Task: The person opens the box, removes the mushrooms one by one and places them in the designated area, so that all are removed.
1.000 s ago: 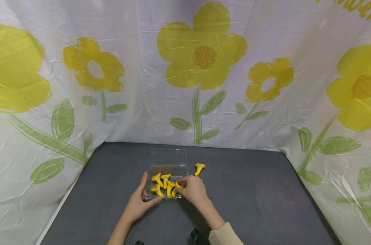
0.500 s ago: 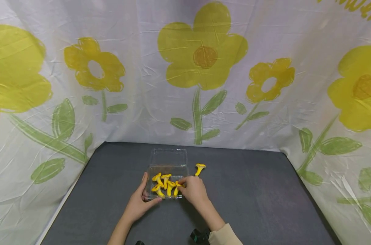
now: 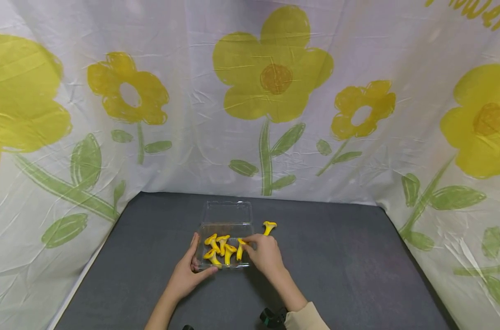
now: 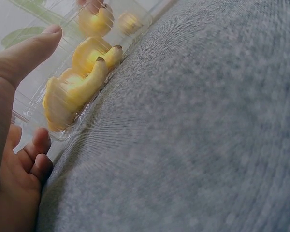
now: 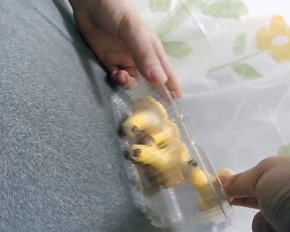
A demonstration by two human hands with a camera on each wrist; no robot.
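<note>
A clear plastic clamshell box [image 3: 235, 228] lies open on the dark table, its lid [image 3: 227, 212] folded back. My left hand [image 3: 184, 277] grips the box's near left corner, thumb along the front side and fingers on the left side. Several yellow chanterelle mushrooms [image 3: 211, 241] lie in the left and middle of the box. At its right end my right hand [image 3: 267, 256] pinches one more mushroom [image 3: 239, 251] by the cap between thumb and fingers, stem downward inside the wall. The right wrist view shows this pinched mushroom [image 5: 201, 183] behind the clear plastic.
Another chanterelle [image 3: 269, 227] lies on the table just right of the box, partly behind my right hand. A dark grey cloth [image 3: 336, 266] covers the table. White curtains with printed yellow flowers [image 3: 276, 78] close off the back and sides. A black device [image 3: 270, 317] sits at my right wrist.
My right hand has shifted slightly right and away from me, bringing the pinched mushroom more upright toward the box's right wall. The left hand and box stay put.
</note>
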